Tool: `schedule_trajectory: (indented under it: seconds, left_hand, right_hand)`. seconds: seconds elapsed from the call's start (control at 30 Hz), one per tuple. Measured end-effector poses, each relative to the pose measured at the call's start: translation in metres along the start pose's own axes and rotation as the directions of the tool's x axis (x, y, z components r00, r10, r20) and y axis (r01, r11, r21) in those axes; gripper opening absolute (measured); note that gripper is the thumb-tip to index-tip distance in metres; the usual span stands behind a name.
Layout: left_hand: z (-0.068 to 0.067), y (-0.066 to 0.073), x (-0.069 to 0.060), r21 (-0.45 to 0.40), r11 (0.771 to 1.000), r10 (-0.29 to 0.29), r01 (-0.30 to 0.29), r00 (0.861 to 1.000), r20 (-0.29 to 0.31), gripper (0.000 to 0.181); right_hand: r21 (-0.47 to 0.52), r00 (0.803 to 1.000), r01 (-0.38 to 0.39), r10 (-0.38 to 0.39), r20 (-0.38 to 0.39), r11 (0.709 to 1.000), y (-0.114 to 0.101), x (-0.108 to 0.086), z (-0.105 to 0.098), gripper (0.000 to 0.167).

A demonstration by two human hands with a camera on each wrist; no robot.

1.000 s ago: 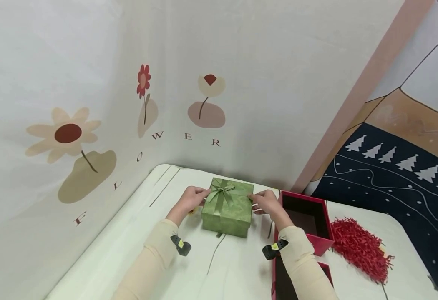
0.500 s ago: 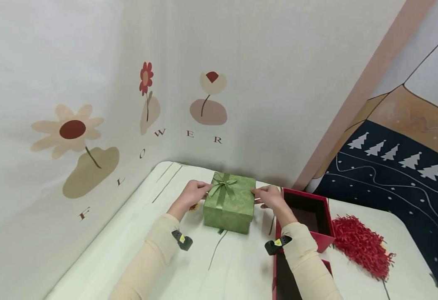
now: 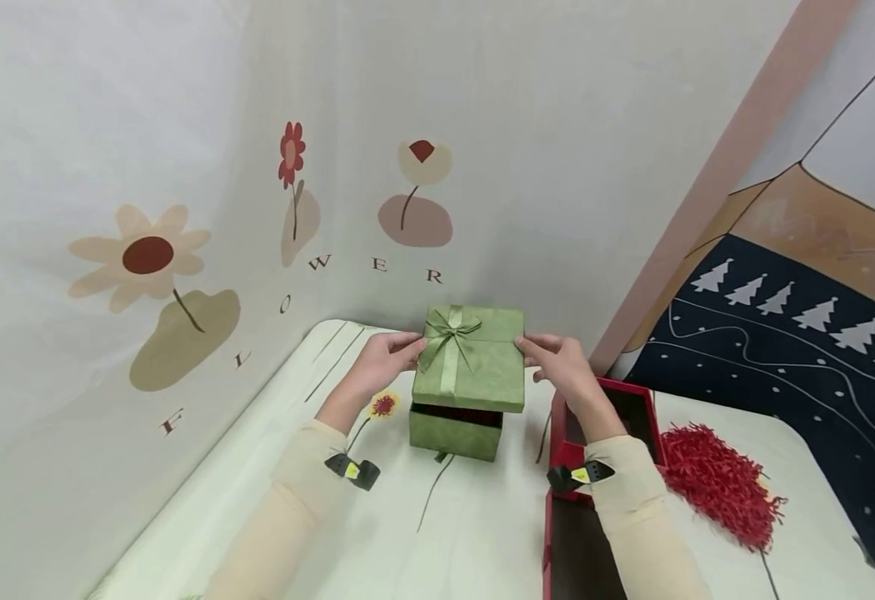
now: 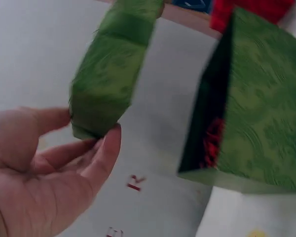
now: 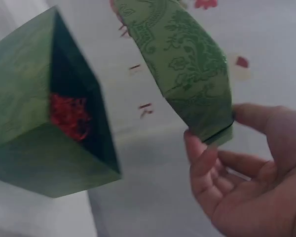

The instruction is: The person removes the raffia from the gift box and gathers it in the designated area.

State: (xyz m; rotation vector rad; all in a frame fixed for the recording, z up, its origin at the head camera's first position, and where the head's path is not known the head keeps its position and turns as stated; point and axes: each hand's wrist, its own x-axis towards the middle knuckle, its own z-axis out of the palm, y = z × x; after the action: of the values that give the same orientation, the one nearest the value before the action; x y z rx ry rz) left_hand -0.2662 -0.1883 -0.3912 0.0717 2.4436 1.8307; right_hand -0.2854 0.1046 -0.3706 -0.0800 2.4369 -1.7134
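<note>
A green patterned box lid (image 3: pixel 482 358) with a ribbon bow is held up off its box, one hand at each side. My left hand (image 3: pixel 383 363) pinches the left edge between thumb and fingers, and my right hand (image 3: pixel 560 363) pinches the right edge the same way. Below it the green box base (image 3: pixel 454 435) stands on the table. Both wrist views show a gap between lid and base. Red shredded paper (image 5: pixel 71 117) lies inside the base in the right wrist view; the left wrist view shows some red paper (image 4: pixel 213 143) too.
Right of the green box stand two open red boxes, the farther red box (image 3: pixel 617 408) partly behind my right arm and the nearer red box (image 3: pixel 580 542) in front. A pile of red shredded paper (image 3: pixel 722 487) lies at the right. Walls border the white table (image 3: pixel 377 533).
Both hands have raised the lid from the green box, moving it up and away. The base stays on the table, and a dark opening now shows between the two.
</note>
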Motion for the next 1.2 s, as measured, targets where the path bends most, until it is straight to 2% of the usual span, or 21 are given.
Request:
schedule_trajectory:
  seconds: [0.13,0.23,0.3,0.37,0.4,0.47,0.53,0.6,0.67,0.7,0.73,0.8,0.93,1.0,1.1,1.13,1.2]
  left_hand:
    - [-0.009,0.005,-0.015,-0.096,0.994,0.067,-0.06,0.995,0.074,0.058]
    - [-0.017,0.005,-0.03,-0.109,0.989,0.109,-0.097,0.988,0.11,0.059]
    - [-0.022,0.003,-0.041,-0.087,0.986,0.149,-0.139,0.98,0.132,0.057]
    - [-0.027,0.002,-0.053,-0.073,0.98,0.197,-0.187,0.966,0.165,0.052]
    - [-0.029,0.0,-0.058,-0.069,0.972,0.233,-0.224,0.955,0.181,0.048]
    - [-0.032,-0.003,-0.069,-0.067,0.95,0.312,-0.305,0.924,0.222,0.039]
    - [-0.033,-0.007,-0.079,-0.05,0.921,0.386,-0.387,0.884,0.264,0.032]
    - [-0.034,-0.013,-0.089,-0.004,0.884,0.447,-0.467,0.844,0.296,0.028]
    - [-0.033,-0.019,-0.098,0.042,0.853,0.48,-0.521,0.812,0.332,0.031]
    - [-0.032,-0.022,-0.101,0.058,0.842,0.487,-0.537,0.801,0.349,0.032]
    - [-0.031,-0.024,-0.105,0.077,0.839,0.48,-0.539,0.798,0.365,0.032]
    - [-0.028,-0.028,-0.111,0.111,0.838,0.457,-0.534,0.798,0.392,0.032]
    - [-0.023,-0.038,-0.122,0.21,0.839,0.377,-0.502,0.814,0.442,0.033]
    - [-0.021,-0.045,-0.125,0.237,0.821,0.372,-0.52,0.801,0.469,0.03]
    - [-0.016,-0.055,-0.127,0.268,0.771,0.394,-0.577,0.764,0.51,0.027]
    - [-0.014,-0.059,-0.126,0.283,0.751,0.402,-0.596,0.753,0.521,0.026]
    - [-0.01,-0.065,-0.126,0.325,0.713,0.403,-0.621,0.743,0.535,0.029]
  right_hand:
    - [0.046,0.996,0.07,-0.073,0.057,0.996,-0.001,-0.015,-0.011,0.064]
    - [0.085,0.98,0.136,-0.147,0.133,0.987,0.004,-0.028,-0.017,0.062]
    - [0.124,0.958,0.184,-0.206,0.198,0.975,0.007,-0.037,-0.019,0.053]
    - [0.156,0.922,0.242,-0.277,0.271,0.958,0.01,-0.047,-0.02,0.04]
    - [0.174,0.898,0.27,-0.313,0.311,0.947,0.011,-0.051,-0.02,0.038]
    - [0.198,0.838,0.333,-0.385,0.387,0.922,0.014,-0.06,-0.019,0.034]
    - [0.205,0.777,0.39,-0.441,0.45,0.898,0.016,-0.067,-0.018,0.034]
    - [0.181,0.727,0.442,-0.469,0.502,0.878,0.02,-0.075,-0.016,0.034]
    - [0.127,0.698,0.484,-0.469,0.541,0.866,0.024,-0.082,-0.014,0.028]
    - [0.102,0.685,0.504,-0.468,0.558,0.858,0.026,-0.085,-0.014,0.025]
    - [0.076,0.674,0.523,-0.466,0.574,0.849,0.028,-0.088,-0.013,0.023]
    - [0.027,0.662,0.544,-0.449,0.601,0.839,0.032,-0.093,-0.012,0.022]
    - [-0.074,0.654,0.57,-0.397,0.644,0.818,0.042,-0.102,-0.007,0.027]
    - [-0.13,0.649,0.586,-0.367,0.666,0.8,0.046,-0.105,-0.002,0.032]
    - [-0.196,0.645,0.593,-0.315,0.696,0.781,0.052,-0.109,0.007,0.033]
    - [-0.224,0.65,0.594,-0.296,0.7,0.773,0.053,-0.111,0.01,0.032]
    - [-0.285,0.664,0.593,-0.258,0.701,0.753,0.057,-0.113,0.015,0.029]
